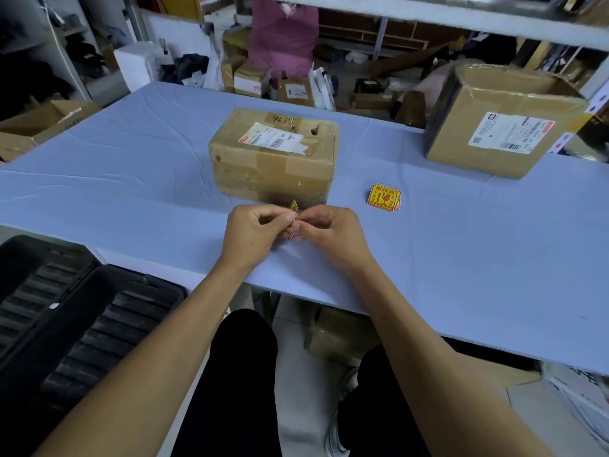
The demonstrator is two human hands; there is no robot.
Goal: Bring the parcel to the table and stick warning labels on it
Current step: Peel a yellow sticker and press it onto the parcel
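Just in front of the parcel (275,156), a thin, bendy label (293,207) is being pinched at its edges by both the left hand (253,234) and the right hand (333,234).

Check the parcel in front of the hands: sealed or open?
Sealed. The parcel has its top flaps down, brown tape across top and front, and a shipping label on top, with a small hole near one corner.

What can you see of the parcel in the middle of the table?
The parcel is a brown cardboard box, worn and dented, wrapped in tan tape, with a hole near its top right edge. A white shipping label, partly torn, lies on top beside handwriting. It sits flat on the blue table, just beyond both hands; nothing else touches it.
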